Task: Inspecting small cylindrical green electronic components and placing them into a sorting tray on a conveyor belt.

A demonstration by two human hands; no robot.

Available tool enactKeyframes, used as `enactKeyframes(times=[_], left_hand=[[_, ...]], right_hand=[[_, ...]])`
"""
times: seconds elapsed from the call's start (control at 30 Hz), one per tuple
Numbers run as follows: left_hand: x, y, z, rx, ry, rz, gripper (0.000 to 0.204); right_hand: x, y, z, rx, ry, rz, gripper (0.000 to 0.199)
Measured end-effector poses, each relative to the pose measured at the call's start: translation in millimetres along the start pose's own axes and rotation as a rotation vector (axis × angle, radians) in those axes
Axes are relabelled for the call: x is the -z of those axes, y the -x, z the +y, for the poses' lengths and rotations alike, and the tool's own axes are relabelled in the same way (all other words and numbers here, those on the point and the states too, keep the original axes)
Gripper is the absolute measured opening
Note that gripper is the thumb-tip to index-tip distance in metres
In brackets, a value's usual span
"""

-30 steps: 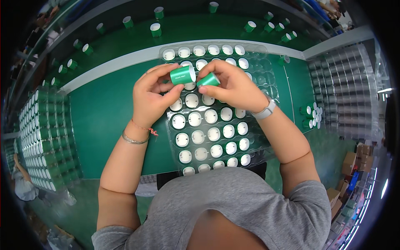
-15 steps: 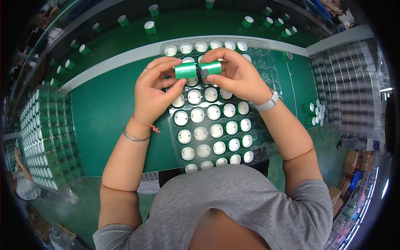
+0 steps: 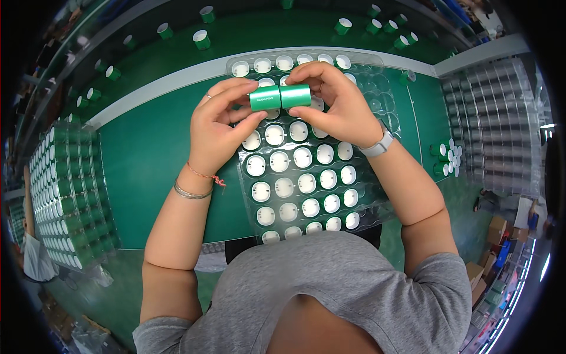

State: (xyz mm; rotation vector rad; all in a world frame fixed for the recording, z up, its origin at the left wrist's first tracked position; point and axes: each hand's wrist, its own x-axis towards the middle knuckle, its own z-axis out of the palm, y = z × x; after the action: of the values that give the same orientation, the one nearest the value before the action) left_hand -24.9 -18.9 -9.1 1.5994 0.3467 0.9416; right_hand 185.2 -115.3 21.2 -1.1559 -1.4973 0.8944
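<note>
My left hand (image 3: pixel 217 125) is closed, thumb and fingers pinching a short shiny green cylinder (image 3: pixel 265 99) with small pale print on its side. My right hand (image 3: pixel 342 112) grips a second green cylinder (image 3: pixel 296 96) in the same way. Both lie on their sides, end to end, with a thin dark seam between them. They are held above a clear plastic tray (image 3: pixel 246 207), whose pockets hold rows of green cups with round white tops (image 3: pixel 302 157). My hands and the cylinders cover part of its far rows.
Beyond a pale rail (image 3: pixel 177 73), several green cups (image 3: pixel 201 40) stand scattered on a green surface. Stacked filled trays (image 3: pixel 69 194) rise at the left. On the right are a stack of clear trays (image 3: pixel 494 127) and a cluster of green cups (image 3: pixel 451 158).
The gap between the two cylinders has closed. The right cylinder has turned, so its dark patch no longer shows. Cups beyond the rail have shifted left.
</note>
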Motion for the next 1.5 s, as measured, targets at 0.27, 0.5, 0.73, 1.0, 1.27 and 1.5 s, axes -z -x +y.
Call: enactKeyframes(times=[0.27,0.5,0.73,1.0,1.27,1.5], left_hand=[[-1,1,1,-0.005,-0.031,-0.004,0.046],[0,1,1,0.001,-0.065,-0.009,0.046],[-1,2,3,0.030,-0.058,0.015,0.043],[-21,-7,16,0.209,-0.099,0.194,0.026],[-27,-12,21,0.233,-0.055,0.213,0.031],[-33,-16,14,0.113,0.042,0.281,0.042]], right_hand=[[0,1,-2,-0.013,0.078,-0.011,0.045],[3,0,0,-0.027,0.111,-0.045,0.038],[2,0,-4,-0.097,-0.023,-0.034,0.033],[0,-3,-5,-0.301,-0.268,-0.012,0.026],[-2,-2,1,-0.232,-0.276,0.079,0.035],[1,0,6,-0.049,-0.237,0.110,0.046]])
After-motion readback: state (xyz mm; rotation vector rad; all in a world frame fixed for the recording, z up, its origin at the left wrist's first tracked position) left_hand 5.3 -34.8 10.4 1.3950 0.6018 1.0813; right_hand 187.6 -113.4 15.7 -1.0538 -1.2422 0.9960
